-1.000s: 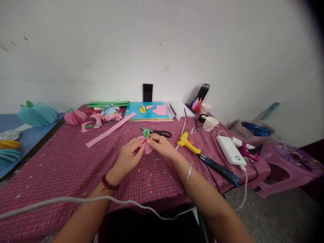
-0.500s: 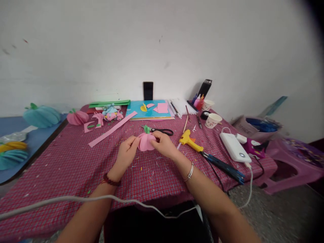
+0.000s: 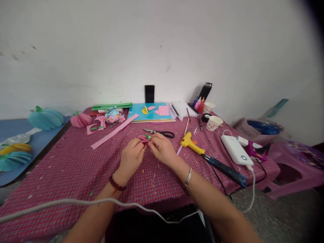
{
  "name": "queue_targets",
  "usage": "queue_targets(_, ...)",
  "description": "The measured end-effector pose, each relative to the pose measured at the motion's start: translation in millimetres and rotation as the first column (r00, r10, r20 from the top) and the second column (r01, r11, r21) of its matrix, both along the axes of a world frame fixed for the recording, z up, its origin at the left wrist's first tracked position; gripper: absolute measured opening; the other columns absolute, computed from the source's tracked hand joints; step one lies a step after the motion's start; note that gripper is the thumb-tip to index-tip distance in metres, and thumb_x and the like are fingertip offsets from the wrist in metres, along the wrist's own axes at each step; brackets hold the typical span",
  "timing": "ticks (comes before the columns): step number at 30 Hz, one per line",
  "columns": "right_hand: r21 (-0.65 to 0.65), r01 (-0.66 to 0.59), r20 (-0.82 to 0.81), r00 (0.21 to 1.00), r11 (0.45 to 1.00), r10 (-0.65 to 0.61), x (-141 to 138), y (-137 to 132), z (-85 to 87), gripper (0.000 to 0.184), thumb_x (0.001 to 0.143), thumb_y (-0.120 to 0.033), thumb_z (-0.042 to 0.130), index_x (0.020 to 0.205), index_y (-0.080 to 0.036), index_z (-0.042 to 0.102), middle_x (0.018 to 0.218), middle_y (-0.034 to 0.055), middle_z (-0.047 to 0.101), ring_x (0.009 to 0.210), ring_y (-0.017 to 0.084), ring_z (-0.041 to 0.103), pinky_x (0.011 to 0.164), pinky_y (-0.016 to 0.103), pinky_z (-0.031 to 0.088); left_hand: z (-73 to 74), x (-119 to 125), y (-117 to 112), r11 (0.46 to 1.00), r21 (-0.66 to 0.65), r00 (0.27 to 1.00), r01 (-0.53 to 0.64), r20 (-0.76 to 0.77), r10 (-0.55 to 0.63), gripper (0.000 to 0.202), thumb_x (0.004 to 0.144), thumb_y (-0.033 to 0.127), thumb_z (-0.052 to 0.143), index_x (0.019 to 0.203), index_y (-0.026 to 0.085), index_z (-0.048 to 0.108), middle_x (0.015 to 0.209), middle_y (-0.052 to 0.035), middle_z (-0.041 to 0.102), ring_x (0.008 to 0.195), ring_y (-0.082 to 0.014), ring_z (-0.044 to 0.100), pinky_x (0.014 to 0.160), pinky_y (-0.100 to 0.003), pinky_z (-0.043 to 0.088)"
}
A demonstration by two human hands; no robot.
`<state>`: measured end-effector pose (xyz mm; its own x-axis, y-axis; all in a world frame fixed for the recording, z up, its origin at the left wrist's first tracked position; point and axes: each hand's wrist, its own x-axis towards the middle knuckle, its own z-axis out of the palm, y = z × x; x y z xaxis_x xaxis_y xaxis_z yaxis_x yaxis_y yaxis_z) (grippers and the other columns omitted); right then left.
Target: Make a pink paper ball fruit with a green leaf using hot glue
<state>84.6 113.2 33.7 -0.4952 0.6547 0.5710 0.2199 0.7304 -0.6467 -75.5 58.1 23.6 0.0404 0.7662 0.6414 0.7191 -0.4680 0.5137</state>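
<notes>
Between my two hands is a small pink paper pumpkin (image 3: 143,138) with a green stem, tilted and mostly covered by my fingers. My left hand (image 3: 132,153) is closed on its left side, and my right hand (image 3: 162,147) pinches it from the right. Just beyond my hands lie black-handled scissors (image 3: 165,134). A yellow glue gun (image 3: 191,143) rests to the right of my right hand. On the left, a long pink paper strip (image 3: 115,131) lies slantwise on the checked tablecloth (image 3: 83,168).
Finished paper pumpkins, one pink (image 3: 80,120) and one blue (image 3: 46,118), stand at the left. Paper scraps (image 3: 114,115) and blue sheets (image 3: 138,110) lie at the back. Paper cups (image 3: 214,123) and a white power bank (image 3: 236,150) are at right. A white cable (image 3: 63,201) crosses in front.
The pink pumpkin has been turned from facing me to a tilted, edge-on position. Both hands have drawn closer together, covering more of it. The whole view has shifted slightly.
</notes>
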Motion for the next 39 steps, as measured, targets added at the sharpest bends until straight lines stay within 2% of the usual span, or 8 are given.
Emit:
queue_targets(6, -0.054, -0.064, -0.078, 0.995, 0.996, 0.06, 0.3, -2.1, 4.1, 0.023, 0.093, -0.026, 0.052, 0.072, -0.022, 0.06, 0.086, 0.0072, 0.062, 0.088, 0.022, 0.056, 0.087, 0.038, 0.042, 2.1, 1.0, 0.9, 0.998, 0.053, 0.997, -0.023, 0.07, 0.019, 0.012, 0.088, 0.018, 0.057, 0.094, 0.019, 0.068, 0.097, -0.0073, 0.066, 0.096, -0.0204, 0.061, 0.089, -0.036, 0.048)
queue_targets(9, -0.115, -0.138, -0.178, 0.977, 0.984, 0.117, 3.4, -0.7, 8.3, 0.027, 0.095, -0.035, 0.05, 0.075, -0.021, 0.061, 0.089, 0.0065, 0.062, 0.09, 0.021, 0.058, 0.086, 0.037, 0.045, 4.0, -3.0, 3.3, 0.998, 0.048, 0.987, -0.038, 0.158, 0.03, 0.014, 0.09, 0.018, 0.055, 0.094, 0.019, 0.068, 0.091, -0.0046, 0.066, 0.087, -0.0174, 0.061, 0.081, -0.031, 0.049)
queue_targets(13, -0.229, -0.188, -0.353, 0.93, 0.955, 0.098, 5.9, 5.2, 7.0, 0.03, 0.096, -0.047, 0.045, 0.089, -0.021, 0.058, 0.101, 0.0076, 0.063, 0.091, 0.02, 0.06, 0.081, 0.035, 0.049, 6.8, -7.1, 4.8, 1.0, 0.008, 0.964, -0.026, 0.265, 0.023, 0.012, 0.089, 0.019, 0.056, 0.088, 0.017, 0.068, 0.076, 0.0, 0.061, 0.071, -0.0136, 0.056, 0.067, -0.025, 0.045)
queue_targets(16, -0.297, -0.227, -0.42, 0.904, 0.927, 0.087, 5.3, 8.9, 3.0, 0.03, 0.091, -0.051, 0.053, 0.101, -0.023, 0.055, 0.103, 0.0066, 0.063, 0.093, 0.02, 0.061, 0.081, 0.035, 0.05, 7.2, -7.6, 4.9, 1.0, -0.016, 0.949, 0.007, 0.314, -0.002, 0.012, 0.088, 0.019, 0.057, 0.089, 0.017, 0.069, 0.077, 0.0002, 0.062, 0.071, -0.0129, 0.056, 0.066, -0.024, 0.044)
queue_targets(20, -0.346, -0.272, -0.437, 0.894, 0.898, 0.103, 3.2, 9.4, 1.1, 0.036, 0.083, -0.052, 0.065, 0.103, -0.023, 0.055, 0.099, 0.0054, 0.063, 0.092, 0.02, 0.062, 0.083, 0.035, 0.049, 5.3, -8.1, 5.3, 0.999, -0.024, 0.941, 0.036, 0.336, -0.026, 0.011, 0.087, 0.021, 0.059, 0.087, 0.018, 0.07, 0.079, -0.0008, 0.065, 0.072, -0.0137, 0.058, 0.068, -0.025, 0.044)
queue_targets(27, -0.381, -0.293, -0.404, 0.906, 0.877, 0.127, 1.5, 7.0, 4.5, 0.032, 0.078, -0.036, 0.071, 0.102, -0.02, 0.057, 0.099, 0.0051, 0.064, 0.088, 0.018, 0.062, 0.08, 0.033, 0.049, 5.2, -8.1, 3.7, 0.997, -0.022, 0.943, 0.074, 0.328, -0.063, 0.011, 0.085, 0.02, 0.062, 0.087, 0.021, 0.073, 0.086, -0.0029, 0.07, 0.081, -0.0165, 0.062, 0.076, -0.028, 0.046)
queue_targets(33, -0.369, -0.264, -0.391, 0.914, 0.891, 0.109, -0.2, 6.8, 4.5, 0.018, 0.081, -0.024, 0.061, 0.098, -0.02, 0.057, 0.094, 0.0036, 0.064, 0.082, 0.016, 0.062, 0.073, 0.03, 0.049, 6.7, -8.1, 2.6, 0.993, -0.071, 0.909, 0.094, 0.412, -0.057, 0.012, 0.084, 0.021, 0.061, 0.089, 0.021, 0.072, 0.086, -0.0019, 0.07, 0.081, -0.016, 0.062, 0.075, -0.027, 0.047)
queue_targets(39, -0.306, -0.19, -0.386, 0.92, 0.933, 0.061, -4.0, 6.6, -2.1, 0.041, 0.076, -0.01, 0.058, 0.115, -0.021, 0.051, 0.093, 0.0006, 0.06, 0.082, 0.015, 0.058, 0.072, 0.027, 0.046, 3.8, -7.8, 5.8, 0.989, -0.12, 0.83, 0.086, 0.557, -0.005, 0.007, 0.08, 0.023, 0.067, 0.084, 0.018, 0.064, 0.078, 0.0007, 0.067, 0.07, -0.0122, 0.059, 0.065, -0.021, 0.046)
